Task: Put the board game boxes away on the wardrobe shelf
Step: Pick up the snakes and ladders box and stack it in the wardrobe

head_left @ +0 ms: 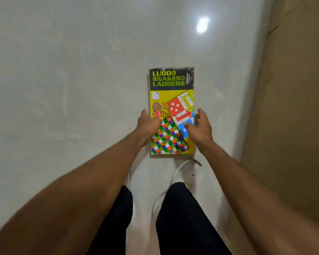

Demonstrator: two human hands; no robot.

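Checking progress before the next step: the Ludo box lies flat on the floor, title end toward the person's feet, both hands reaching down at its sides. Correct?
Not quite. The head view shows the Ludo box with its title end away from the feet. It lies flat on the floor, left hand and right hand at its sides.

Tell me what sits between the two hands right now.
In the head view, only the Ludo box on the floor: the left hand is at its left edge, the right hand at its right edge, both open.

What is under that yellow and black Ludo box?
The yellow and black Ludo and Snakes & Ladders box lies flat on the pale glossy floor. Anything directly beneath it is covered, so I cannot tell.
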